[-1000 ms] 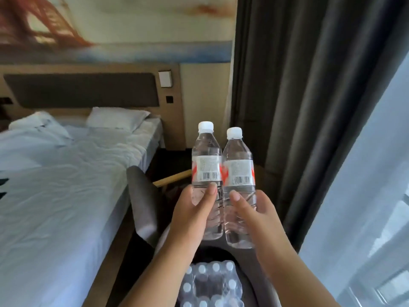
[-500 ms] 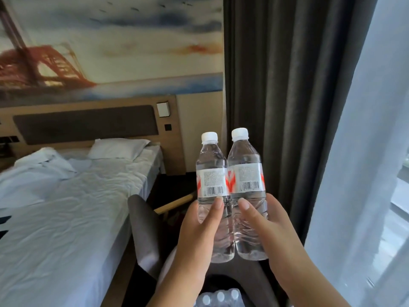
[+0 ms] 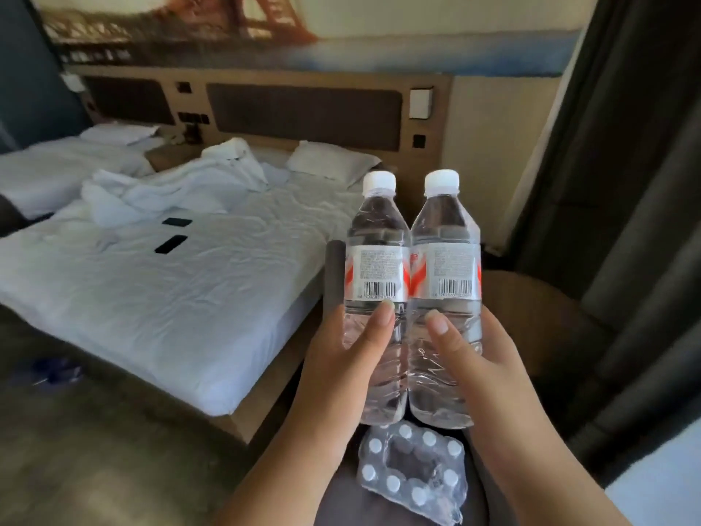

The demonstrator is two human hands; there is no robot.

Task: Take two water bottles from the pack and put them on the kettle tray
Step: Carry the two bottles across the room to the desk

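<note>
I hold two clear water bottles upright, side by side and touching, in front of me. My left hand (image 3: 341, 358) grips the lower half of the left bottle (image 3: 377, 267). My right hand (image 3: 489, 358) grips the lower half of the right bottle (image 3: 445, 267). Both have white caps and white-and-red labels with barcodes. Below them the shrink-wrapped pack (image 3: 413, 472) of bottles lies on a grey chair seat, with a gap in its middle. No kettle tray is in view.
An unmade white bed (image 3: 159, 298) fills the left, with two dark phones (image 3: 170, 244) on the sheet. A second bed (image 3: 57, 172) is farther left. A round wooden table (image 3: 531, 309) and dark curtains (image 3: 626, 184) stand at right. Bare floor (image 3: 95, 430) lies lower left.
My view has swung left, from the curtains toward the beds and the floor. Both hands keep the same grip on the bottles, still held together.
</note>
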